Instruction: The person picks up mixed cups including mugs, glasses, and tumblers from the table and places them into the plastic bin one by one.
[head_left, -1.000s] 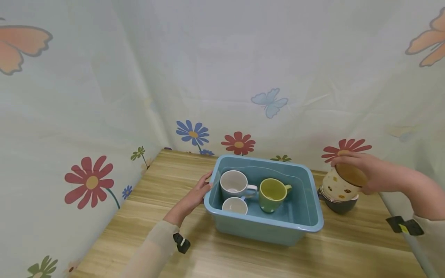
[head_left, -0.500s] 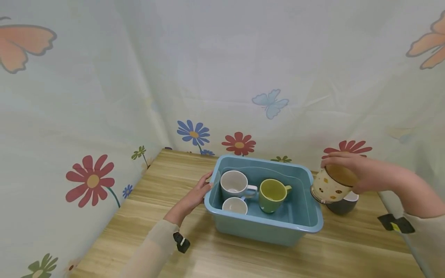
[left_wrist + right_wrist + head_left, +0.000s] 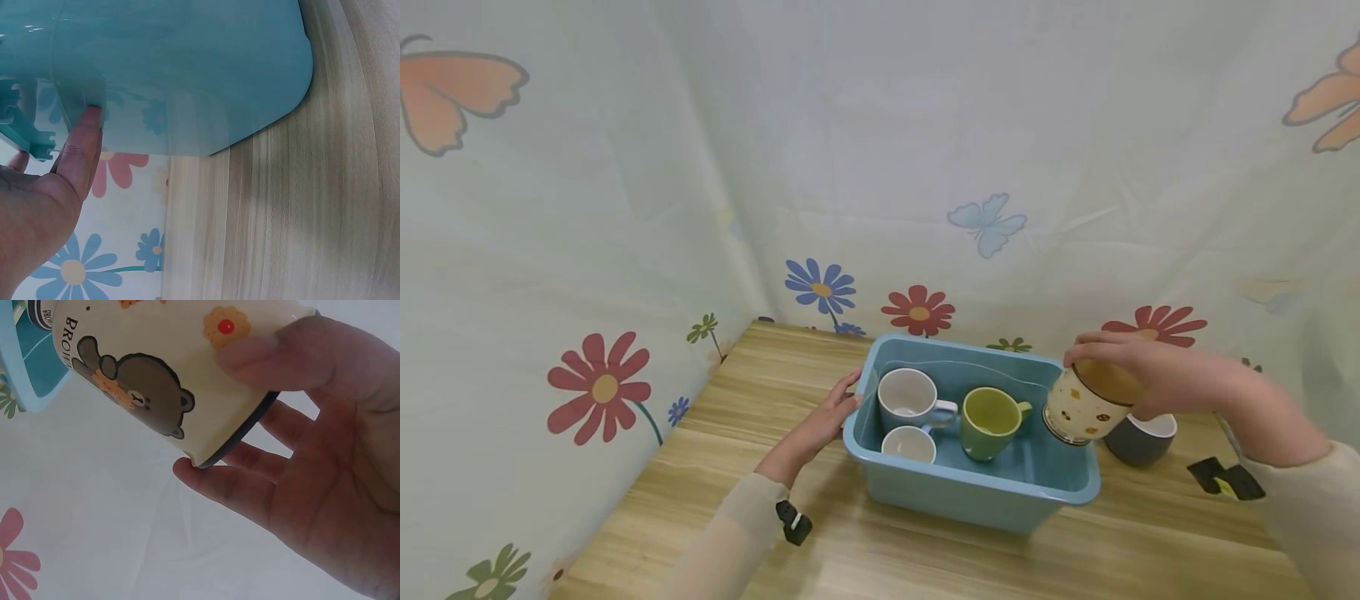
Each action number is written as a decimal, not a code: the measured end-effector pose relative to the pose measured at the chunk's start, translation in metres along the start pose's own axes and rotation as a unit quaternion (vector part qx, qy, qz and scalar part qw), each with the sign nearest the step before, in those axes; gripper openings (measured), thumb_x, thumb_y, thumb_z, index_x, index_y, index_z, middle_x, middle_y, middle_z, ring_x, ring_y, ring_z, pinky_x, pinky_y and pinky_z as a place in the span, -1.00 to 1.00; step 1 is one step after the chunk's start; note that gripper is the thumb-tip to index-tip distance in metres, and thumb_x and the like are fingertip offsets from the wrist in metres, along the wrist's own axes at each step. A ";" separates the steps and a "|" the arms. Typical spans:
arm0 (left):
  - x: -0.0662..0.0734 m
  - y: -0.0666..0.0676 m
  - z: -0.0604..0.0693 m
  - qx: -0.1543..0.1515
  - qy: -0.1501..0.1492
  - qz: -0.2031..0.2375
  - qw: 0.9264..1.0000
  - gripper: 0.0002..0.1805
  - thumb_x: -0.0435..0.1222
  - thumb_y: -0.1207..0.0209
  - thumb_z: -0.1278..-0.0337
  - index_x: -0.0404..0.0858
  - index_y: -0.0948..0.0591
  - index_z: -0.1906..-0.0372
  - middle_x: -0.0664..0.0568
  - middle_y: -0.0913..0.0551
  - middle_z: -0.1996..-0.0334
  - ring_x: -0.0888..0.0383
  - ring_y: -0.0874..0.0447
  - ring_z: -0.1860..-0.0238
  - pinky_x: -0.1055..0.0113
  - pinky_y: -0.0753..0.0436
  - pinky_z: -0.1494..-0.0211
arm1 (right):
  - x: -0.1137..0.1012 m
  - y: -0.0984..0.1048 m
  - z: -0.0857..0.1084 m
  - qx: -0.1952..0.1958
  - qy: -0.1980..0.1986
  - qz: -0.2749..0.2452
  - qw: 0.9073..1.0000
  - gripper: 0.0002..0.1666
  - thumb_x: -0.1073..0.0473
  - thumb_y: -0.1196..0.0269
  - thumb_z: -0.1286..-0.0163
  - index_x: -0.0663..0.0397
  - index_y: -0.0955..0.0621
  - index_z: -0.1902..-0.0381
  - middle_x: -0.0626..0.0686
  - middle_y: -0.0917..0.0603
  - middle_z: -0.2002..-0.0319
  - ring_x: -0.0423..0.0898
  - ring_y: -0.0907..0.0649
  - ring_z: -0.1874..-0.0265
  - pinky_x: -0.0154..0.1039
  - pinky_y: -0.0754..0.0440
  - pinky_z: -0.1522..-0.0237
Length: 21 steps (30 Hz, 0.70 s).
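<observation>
My right hand [image 3: 1172,379] grips a cream mug [image 3: 137,381] by its rim, thumb outside; the mug shows a brown bear and cookies. Tilted, the mug hangs over the right end of a blue plastic tub [image 3: 955,479]. My left hand [image 3: 820,421] rests against the tub's left side. In the left wrist view a straight finger [image 3: 81,147] touches the outer wall. Inside the tub stand a large white mug [image 3: 895,408], a smaller white cup [image 3: 909,446] and a green mug [image 3: 981,437].
A dark grey cup [image 3: 1138,446] with a white inside stands on the wooden table [image 3: 760,383], right of the tub. A flower-printed cloth [image 3: 880,167] hangs behind and along the left.
My right hand has lifted the cream mug off the dark cup and carried it left to the tub's right end. The left hand has stayed at the tub's side.
</observation>
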<state>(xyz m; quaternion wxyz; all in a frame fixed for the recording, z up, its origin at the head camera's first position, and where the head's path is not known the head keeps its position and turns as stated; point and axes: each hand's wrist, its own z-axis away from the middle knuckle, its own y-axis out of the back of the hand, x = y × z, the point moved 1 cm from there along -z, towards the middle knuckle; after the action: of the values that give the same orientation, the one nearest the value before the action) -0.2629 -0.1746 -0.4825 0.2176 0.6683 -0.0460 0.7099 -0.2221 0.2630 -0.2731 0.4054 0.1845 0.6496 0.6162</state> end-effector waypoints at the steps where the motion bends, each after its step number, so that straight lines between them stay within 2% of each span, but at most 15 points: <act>1: 0.000 0.000 0.000 -0.001 -0.001 0.000 1.000 -0.31 -0.04 0.20 -0.60 -0.03 0.06 -0.66 -0.38 -0.28 -0.50 -0.24 -0.51 -0.35 -0.05 -0.65 -0.26 | -0.001 -0.001 -0.002 0.002 0.007 0.007 1.000 0.01 0.52 -0.52 0.11 0.07 -0.49 -0.38 0.38 -0.42 -0.43 0.44 -0.45 -0.34 -0.39 -0.67 0.34; 7: -0.001 0.000 -0.001 0.001 -0.001 -0.003 1.000 -0.32 -0.04 0.21 -0.61 -0.04 0.06 -0.66 -0.38 -0.28 -0.49 -0.22 -0.53 -0.33 -0.02 -0.66 -0.24 | -0.010 -0.006 -0.014 -0.006 0.018 0.029 0.999 0.01 0.46 -0.58 0.12 0.00 -0.52 -0.36 0.36 -0.42 -0.44 0.42 -0.50 -0.32 -0.32 -0.74 0.29; 14: 0.000 0.000 -0.001 0.000 0.002 0.003 1.000 -0.30 -0.05 0.19 -0.59 -0.09 0.07 -0.66 -0.40 -0.27 -0.48 -0.15 -0.54 -0.29 0.07 -0.67 -0.19 | -0.022 -0.012 -0.029 -0.032 0.028 0.019 0.999 0.01 0.52 -0.53 0.10 -0.09 -0.53 -0.36 0.33 -0.39 -0.47 0.47 -0.37 -0.41 0.04 -0.77 0.05; 21: 0.000 -0.001 -0.001 -0.001 0.007 0.005 1.000 -0.29 -0.04 0.18 -0.59 -0.08 0.08 -0.66 -0.39 -0.25 -0.50 -0.18 -0.51 -0.33 -0.01 -0.65 -0.25 | -0.034 -0.019 -0.042 -0.044 0.045 0.014 0.998 -0.03 0.42 -0.58 0.09 -0.14 -0.54 -0.33 0.31 -0.42 -0.45 0.46 -0.39 -0.39 0.13 -0.76 0.05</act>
<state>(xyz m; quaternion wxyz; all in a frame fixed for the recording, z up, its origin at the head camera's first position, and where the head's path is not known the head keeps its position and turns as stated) -0.2640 -0.1736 -0.4827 0.2151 0.6627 -0.0487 0.7157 -0.2286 0.2072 -0.2846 0.3744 0.1475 0.6371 0.6574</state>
